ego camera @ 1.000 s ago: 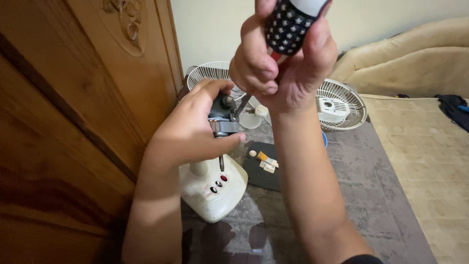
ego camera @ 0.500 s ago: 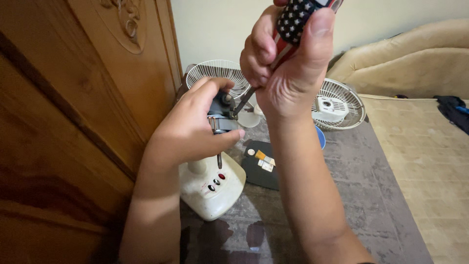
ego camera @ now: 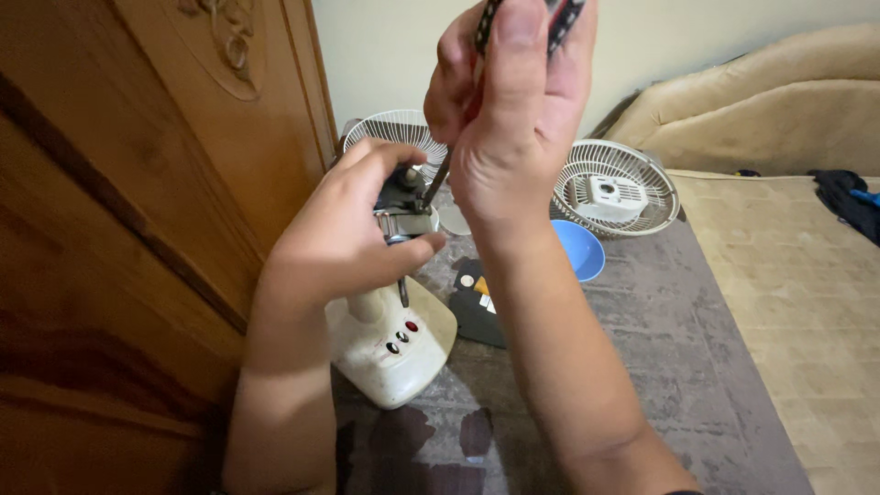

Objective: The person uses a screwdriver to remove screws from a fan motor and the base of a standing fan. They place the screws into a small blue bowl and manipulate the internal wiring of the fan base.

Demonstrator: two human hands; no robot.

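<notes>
Both forearms are being shown bare, with no sleeves, watches or rings being worn. The left hand (ego camera: 344,234) and right hand (ego camera: 504,119) are ungloved; short, unpainted nails are being displayed on the fingers.

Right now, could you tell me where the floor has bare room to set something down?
Bare room: the grey mat right of the black card, before the blue bowl, and the beige mattress. Crowded: around the fan base and both hands.
</notes>
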